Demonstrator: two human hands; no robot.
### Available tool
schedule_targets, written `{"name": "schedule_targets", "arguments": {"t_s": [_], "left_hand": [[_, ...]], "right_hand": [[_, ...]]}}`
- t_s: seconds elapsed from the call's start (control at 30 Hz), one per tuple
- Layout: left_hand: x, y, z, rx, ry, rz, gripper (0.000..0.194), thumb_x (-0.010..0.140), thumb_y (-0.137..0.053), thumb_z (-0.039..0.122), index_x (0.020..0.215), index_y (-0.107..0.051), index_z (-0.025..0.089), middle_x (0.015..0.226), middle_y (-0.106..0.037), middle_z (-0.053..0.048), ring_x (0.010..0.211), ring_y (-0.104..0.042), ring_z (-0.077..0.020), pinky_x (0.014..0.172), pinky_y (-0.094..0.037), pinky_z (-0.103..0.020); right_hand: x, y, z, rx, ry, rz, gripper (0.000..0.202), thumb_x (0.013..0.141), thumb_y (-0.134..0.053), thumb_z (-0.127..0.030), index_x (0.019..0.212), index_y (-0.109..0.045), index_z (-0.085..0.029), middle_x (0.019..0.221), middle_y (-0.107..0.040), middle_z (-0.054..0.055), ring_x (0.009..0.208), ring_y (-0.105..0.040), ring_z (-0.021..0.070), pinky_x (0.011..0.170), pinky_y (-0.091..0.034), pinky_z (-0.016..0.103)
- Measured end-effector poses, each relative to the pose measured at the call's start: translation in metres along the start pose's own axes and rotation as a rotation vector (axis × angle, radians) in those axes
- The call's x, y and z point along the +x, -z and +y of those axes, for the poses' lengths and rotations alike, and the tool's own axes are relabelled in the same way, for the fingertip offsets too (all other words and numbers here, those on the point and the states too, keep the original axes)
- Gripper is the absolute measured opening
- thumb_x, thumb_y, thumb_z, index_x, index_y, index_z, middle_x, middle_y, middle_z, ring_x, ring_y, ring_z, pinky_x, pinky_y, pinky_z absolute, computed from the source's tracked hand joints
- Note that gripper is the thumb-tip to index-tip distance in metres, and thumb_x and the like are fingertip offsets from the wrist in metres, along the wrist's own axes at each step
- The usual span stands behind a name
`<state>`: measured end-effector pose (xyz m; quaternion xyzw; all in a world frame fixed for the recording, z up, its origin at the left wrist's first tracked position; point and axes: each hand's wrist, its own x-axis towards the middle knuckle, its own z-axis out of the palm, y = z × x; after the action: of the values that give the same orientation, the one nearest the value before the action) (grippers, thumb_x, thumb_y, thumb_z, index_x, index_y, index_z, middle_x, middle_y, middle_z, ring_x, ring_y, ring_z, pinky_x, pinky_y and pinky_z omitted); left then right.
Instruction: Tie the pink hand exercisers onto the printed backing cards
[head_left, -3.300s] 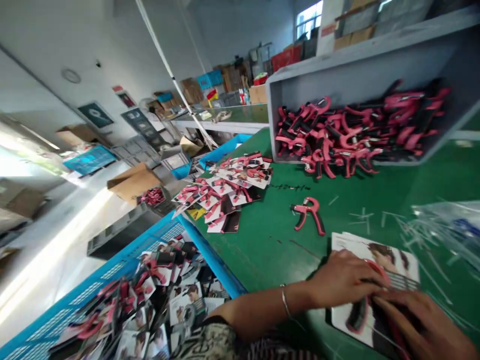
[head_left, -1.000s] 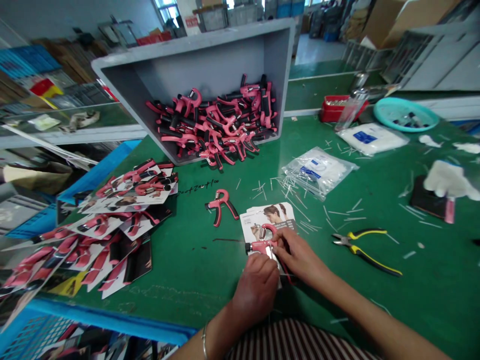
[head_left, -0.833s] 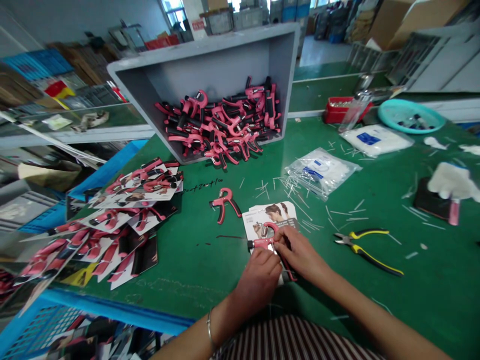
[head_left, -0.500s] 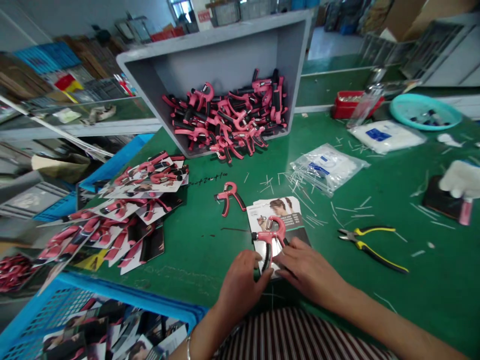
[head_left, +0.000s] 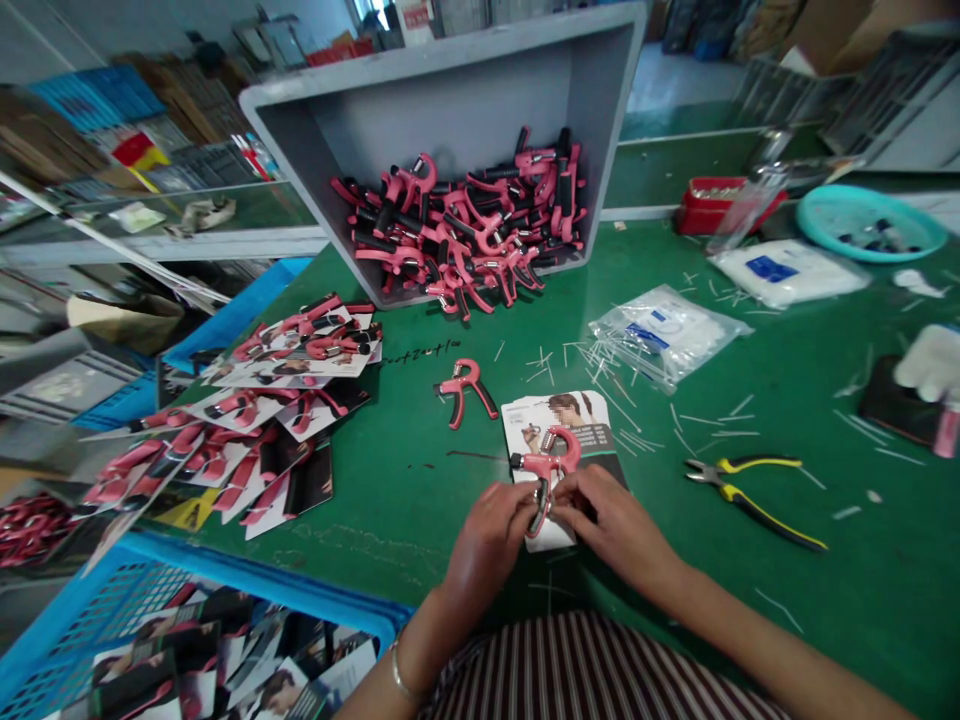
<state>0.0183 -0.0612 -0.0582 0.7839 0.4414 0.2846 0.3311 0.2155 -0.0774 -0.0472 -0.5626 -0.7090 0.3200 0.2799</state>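
Note:
A pink and black hand grip strengthener (head_left: 559,450) lies on a small stack of printed cards (head_left: 529,412) near the table's front edge. Its handles point toward me. My left hand (head_left: 491,535) is closed with the fingertips at the near end of the left handle. From the other side, my right hand (head_left: 611,520) pinches close to the same handle; whatever is between its fingertips is too small to make out. Another hand grip strengthener (head_left: 466,392) lies loose just beyond, to the left.
A tilted grey bin (head_left: 450,90) at the back holds many strengtheners. Carded ones are piled at the left (head_left: 292,350), above a blue basket (head_left: 247,565) of carded pieces. Yellow-black pliers (head_left: 727,478), scattered white cable ties (head_left: 637,440) and a plastic bag (head_left: 671,335) lie at right.
My hands have drawn together, and their fingertips now meet at the strengthener's left handle. The whole view has shifted slightly.

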Motion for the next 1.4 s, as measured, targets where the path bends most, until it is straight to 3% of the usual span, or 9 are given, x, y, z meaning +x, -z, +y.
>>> {"name": "schedule_targets", "arguments": {"t_s": [0.07,0.2,0.4,0.97,1.13,1.23,1.4], "left_hand": [[0.003,-0.003,-0.001,-0.101,0.082,0.089,0.012,0.089,-0.060,0.020,0.099,-0.065,0.019,0.091,-0.069,-0.004,0.083,-0.063,-0.0167,0.079,-0.050,-0.028],[0.006,-0.002,-0.002,-0.235,0.108,0.062,0.004,0.084,-0.064,0.015,0.082,-0.067,0.017,0.082,-0.067,-0.002,0.077,-0.062,-0.0146,0.073,-0.048,-0.024],[0.006,-0.002,-0.001,-0.323,0.131,0.047,0.004,0.082,-0.066,0.013,0.081,-0.068,0.016,0.082,-0.066,-0.002,0.078,-0.061,-0.0144,0.074,-0.046,-0.024],[0.005,-0.006,-0.003,-0.331,0.125,0.040,0.003,0.082,-0.066,0.013,0.081,-0.067,0.016,0.081,-0.065,-0.003,0.078,-0.060,-0.0147,0.075,-0.046,-0.024],[0.004,-0.004,-0.001,-0.285,0.042,0.020,0.003,0.084,-0.065,0.013,0.083,-0.066,0.016,0.085,-0.064,-0.004,0.084,-0.060,-0.0156,0.078,-0.047,-0.026],[0.005,0.004,0.004,-0.224,-0.007,-0.057,0.008,0.091,-0.057,0.017,0.088,-0.065,0.017,0.088,-0.064,-0.004,0.087,-0.060,-0.0157,0.081,-0.047,-0.027],[0.006,0.014,0.018,0.187,-0.102,-0.137,0.019,0.096,-0.043,0.017,0.087,-0.061,0.017,0.088,-0.062,-0.007,0.086,-0.056,-0.0201,0.080,-0.045,-0.035]], "right_hand": [[0.000,0.000,0.001,-0.040,0.013,-0.009,0.004,0.091,-0.062,-0.025,0.089,-0.063,-0.021,0.087,-0.065,0.004,0.087,-0.056,0.0217,0.077,-0.044,0.034],[-0.002,0.006,0.000,-0.224,0.114,-0.075,0.011,0.093,-0.057,-0.022,0.085,-0.062,-0.019,0.083,-0.064,0.005,0.086,-0.053,0.0229,0.076,-0.043,0.035],[0.001,0.011,-0.011,-0.466,0.195,-0.149,0.015,0.093,-0.052,-0.016,0.081,-0.061,-0.015,0.083,-0.064,0.009,0.083,-0.052,0.0242,0.072,-0.043,0.035],[0.003,0.011,-0.015,-0.479,0.221,-0.129,0.015,0.093,-0.053,-0.016,0.080,-0.060,-0.015,0.082,-0.064,0.008,0.082,-0.053,0.0238,0.070,-0.045,0.034],[0.005,0.010,-0.017,-0.387,0.200,-0.130,0.015,0.094,-0.055,-0.020,0.080,-0.059,-0.016,0.085,-0.064,0.008,0.088,-0.054,0.0241,0.075,-0.046,0.035],[0.006,0.010,-0.018,-0.308,0.157,-0.133,0.010,0.092,-0.058,-0.020,0.082,-0.058,-0.017,0.086,-0.064,0.006,0.088,-0.055,0.0233,0.075,-0.045,0.034],[0.006,0.007,-0.019,-0.203,0.086,-0.105,0.011,0.089,-0.065,-0.028,0.092,-0.059,-0.019,0.088,-0.063,0.003,0.085,-0.055,0.0209,0.073,-0.043,0.032]]}}
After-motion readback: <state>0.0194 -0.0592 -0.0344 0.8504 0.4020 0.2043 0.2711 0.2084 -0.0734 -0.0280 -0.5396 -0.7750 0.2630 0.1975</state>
